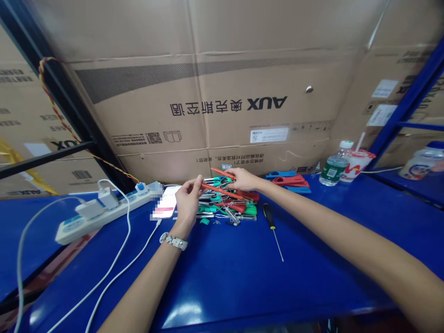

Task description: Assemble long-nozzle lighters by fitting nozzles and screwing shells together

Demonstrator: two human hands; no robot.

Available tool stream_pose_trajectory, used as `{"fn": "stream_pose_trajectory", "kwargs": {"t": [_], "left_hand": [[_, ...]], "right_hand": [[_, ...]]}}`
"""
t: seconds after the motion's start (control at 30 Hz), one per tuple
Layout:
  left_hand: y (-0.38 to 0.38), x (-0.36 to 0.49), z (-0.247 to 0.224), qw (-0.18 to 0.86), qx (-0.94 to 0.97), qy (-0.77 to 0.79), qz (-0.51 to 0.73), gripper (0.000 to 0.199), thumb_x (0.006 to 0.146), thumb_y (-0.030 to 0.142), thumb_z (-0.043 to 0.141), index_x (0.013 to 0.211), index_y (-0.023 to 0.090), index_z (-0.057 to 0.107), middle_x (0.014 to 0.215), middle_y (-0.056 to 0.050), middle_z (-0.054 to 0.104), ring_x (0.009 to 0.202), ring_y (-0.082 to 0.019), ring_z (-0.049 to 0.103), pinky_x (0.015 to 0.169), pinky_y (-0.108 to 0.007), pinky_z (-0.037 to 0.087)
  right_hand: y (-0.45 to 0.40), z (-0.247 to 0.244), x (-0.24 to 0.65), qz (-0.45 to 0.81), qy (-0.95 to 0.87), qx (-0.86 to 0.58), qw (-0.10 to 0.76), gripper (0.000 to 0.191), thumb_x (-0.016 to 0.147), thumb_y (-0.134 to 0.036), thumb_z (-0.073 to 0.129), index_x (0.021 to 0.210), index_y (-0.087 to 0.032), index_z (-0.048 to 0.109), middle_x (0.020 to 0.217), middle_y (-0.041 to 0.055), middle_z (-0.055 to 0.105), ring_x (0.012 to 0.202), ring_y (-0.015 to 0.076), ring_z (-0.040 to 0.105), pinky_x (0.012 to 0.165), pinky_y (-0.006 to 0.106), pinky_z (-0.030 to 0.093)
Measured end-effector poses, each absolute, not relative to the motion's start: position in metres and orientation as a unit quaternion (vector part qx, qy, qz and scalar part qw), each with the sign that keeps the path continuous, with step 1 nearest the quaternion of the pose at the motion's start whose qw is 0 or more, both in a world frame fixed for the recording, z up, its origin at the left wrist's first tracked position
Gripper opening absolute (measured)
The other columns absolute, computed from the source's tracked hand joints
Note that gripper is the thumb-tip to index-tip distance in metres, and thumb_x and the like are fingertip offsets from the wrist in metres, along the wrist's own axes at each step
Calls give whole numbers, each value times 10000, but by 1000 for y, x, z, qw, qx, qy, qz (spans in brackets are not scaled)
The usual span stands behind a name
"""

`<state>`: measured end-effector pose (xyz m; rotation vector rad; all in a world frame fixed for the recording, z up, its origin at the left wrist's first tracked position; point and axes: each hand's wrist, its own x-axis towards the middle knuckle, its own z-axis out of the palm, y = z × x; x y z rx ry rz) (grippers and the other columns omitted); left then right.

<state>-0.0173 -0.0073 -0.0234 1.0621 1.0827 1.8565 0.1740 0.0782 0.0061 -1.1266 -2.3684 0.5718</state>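
My left hand (189,198) pinches one end of a long, thin orange piece (222,190) between thumb and fingertips. It slants down to the right, over a pile of tools. A second slim orange piece (222,173) sticks out to the left from the closed fingers of my right hand (244,179). What kind of parts these are, I cannot tell. Beneath both hands lies the pile of slim tools with red handles (238,206), green handles (250,211) and metal shafts. A small green piece (205,221) and several tiny pins (216,222) lie in front.
A black-and-yellow screwdriver (269,217) lies to the right on the blue table (222,277). Behind are red and blue flat pieces (291,180), a water bottle (335,166) and a cup with a straw (357,165). At left are a phone (167,203), a power strip (114,215) and cables.
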Motion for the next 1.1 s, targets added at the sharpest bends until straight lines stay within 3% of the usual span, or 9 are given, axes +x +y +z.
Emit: {"fn": "stream_pose_trajectory", "kwargs": {"t": [0.17,0.37,0.5,0.57,0.63,0.73,0.8,0.93,1.1], "left_hand": [[-7,-17,-22,361,413,420,723,474,662,568,844,793,127,727,809,-51,693,837,-206,692,877,-413,604],[-6,-18,-21,359,404,416,731,457,663,558,849,791,137,726,819,-56,708,856,-206,690,872,-394,600],[-10,-14,-20,367,407,407,731,442,665,535,858,803,136,730,819,-53,709,848,-198,693,880,-391,594],[-14,-7,-20,380,412,402,724,430,668,519,862,811,134,735,816,-54,716,830,-193,696,885,-391,592],[-18,2,-20,395,423,397,712,413,675,503,865,808,134,734,806,-59,727,809,-195,703,870,-390,596],[-23,22,-21,408,433,393,701,400,666,484,876,802,138,729,794,-63,740,778,-197,712,830,-378,603],[-25,37,-21,422,434,386,696,400,663,478,879,810,137,729,810,-65,748,785,-193,718,833,-368,604],[-25,70,-19,462,444,368,674,413,653,473,888,816,135,716,818,-63,748,793,-192,729,859,-365,598],[-10,105,-13,513,499,358,599,414,669,442,885,876,140,692,858,-77,747,808,-203,734,851,-363,584]], "right_hand": [[78,9,173,255,-830,-431,243,247,889,-227,601,1104,-171,710,909,54,703,734,182,631,719,328,499],[72,10,175,200,-828,-434,294,449,869,-126,628,1317,-155,634,970,77,700,800,186,662,844,360,522],[53,9,178,287,-791,-409,354,393,969,-356,619,1308,-157,605,961,73,710,757,173,662,751,337,538],[36,8,181,298,-800,-396,338,369,978,-410,610,1243,-157,649,1009,89,717,788,179,664,746,335,537],[17,6,187,290,-817,-385,315,359,993,-375,588,1263,-147,653,1006,101,732,823,196,669,775,353,541],[-9,1,204,258,-827,-367,339,385,1026,-340,533,1378,-205,610,1286,125,685,1123,238,642,997,417,493],[-20,-4,219,223,-834,-371,343,410,1034,-342,519,1423,-230,586,1353,120,648,1227,252,586,1078,447,438],[-34,-12,254,187,-843,-385,325,457,1036,-307,500,1490,-265,523,1250,106,676,1101,236,631,996,435,491],[-36,-14,303,149,-817,-435,349,447,990,-242,545,1436,-228,572,1349,103,667,1183,246,639,1021,422,483]]}}
